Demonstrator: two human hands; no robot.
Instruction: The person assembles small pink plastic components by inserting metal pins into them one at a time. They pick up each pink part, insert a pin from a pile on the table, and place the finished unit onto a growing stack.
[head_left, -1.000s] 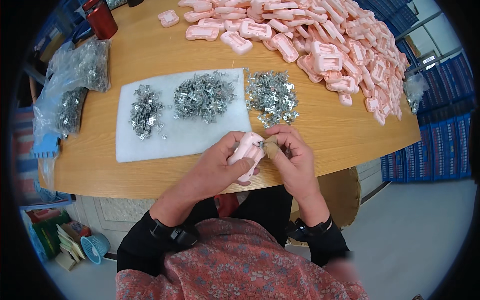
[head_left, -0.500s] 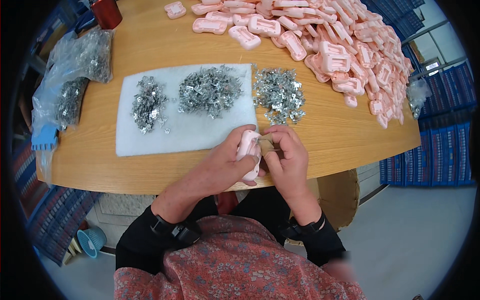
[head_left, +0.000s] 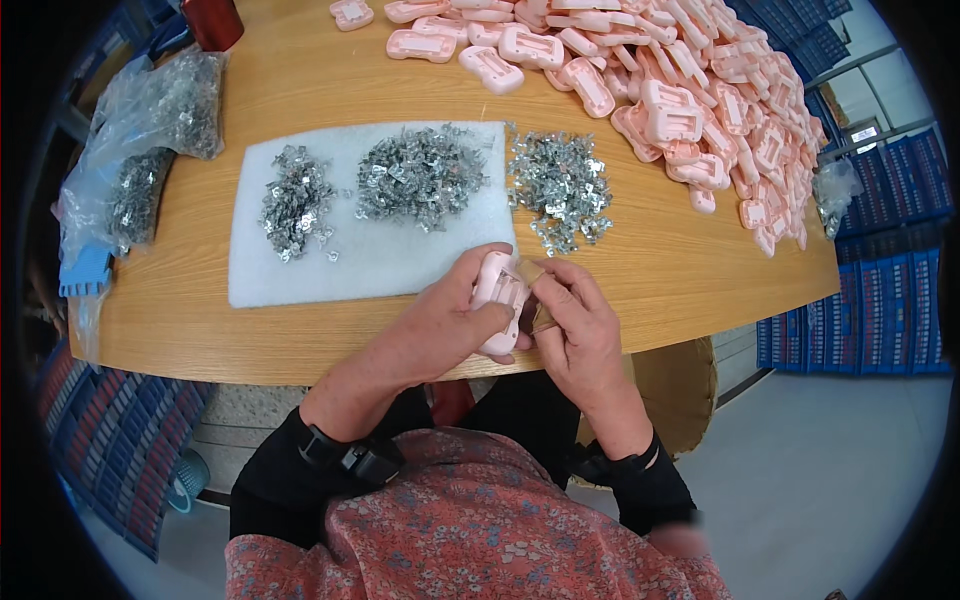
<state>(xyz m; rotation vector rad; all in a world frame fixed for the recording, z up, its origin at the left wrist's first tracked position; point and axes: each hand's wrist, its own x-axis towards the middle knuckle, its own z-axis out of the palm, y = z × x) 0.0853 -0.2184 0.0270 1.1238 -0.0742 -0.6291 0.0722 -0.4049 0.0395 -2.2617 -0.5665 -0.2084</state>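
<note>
L hand (head_left: 450, 318): closed round pink case (head_left: 500, 281), thumb across its lower face, fingers behind/along L edge. Case lies btwn the hands, open face up, long axis roughly away from body, a little tilted, above near edge of worktop (head_left: 700, 270).

R hand (head_left: 582, 325): just beside case, fingertips narrow, at its upper R edge; tan covers (head_left: 530, 271) on digits. Whether R grips a small part: can't tell, tips hidden.

Dark bands on both wrists, L band (head_left: 368, 463) w/ boxy unit.

Beyond hands: white pad (head_left: 350, 283) flat on worktop, L of and past case. On it, 2 heaps of metal clips: small L heap (head_left: 297, 205), larger mid heap (head_left: 420, 180). R heap (head_left: 560, 190) on bare wood, just off pad's R edge.

Far R: big pile of pink cases (head_left: 690, 115), stacked every which way. Far L: clear bags (head_left: 150, 125) w/ metal parts; blue toothed piece (head_left: 88, 272) nr. them; red cup (head_left: 213, 22) at back.

Off worktop: brown carton (head_left: 685, 400) below R edge, blue racks (head_left: 850, 310) to R.
</note>
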